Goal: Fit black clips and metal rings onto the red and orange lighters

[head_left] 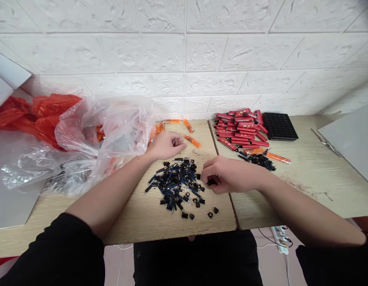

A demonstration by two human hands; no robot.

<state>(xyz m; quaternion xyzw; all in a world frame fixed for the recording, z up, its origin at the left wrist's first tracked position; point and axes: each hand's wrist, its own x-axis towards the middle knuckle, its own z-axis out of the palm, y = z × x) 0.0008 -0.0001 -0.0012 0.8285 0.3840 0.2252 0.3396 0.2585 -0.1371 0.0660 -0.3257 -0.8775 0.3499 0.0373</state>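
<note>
On the table (207,228), one heap of black parts (172,180) beside left hand (166,146), fingers curled, and right hand (228,174), fingers bent around a dark piece (212,182), pinch undeterminable in both; red casings (240,129) beyond right hand.

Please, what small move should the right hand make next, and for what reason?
Perhaps the right hand should pick one small square black plastic-looking piece from the right edge of the mixed pile of black parts and blue wires. Its curled fingers are just beside that edge, and two similar loose black pieces lie apart from the pile. Whether the fingers hold something is unclear.
</note>
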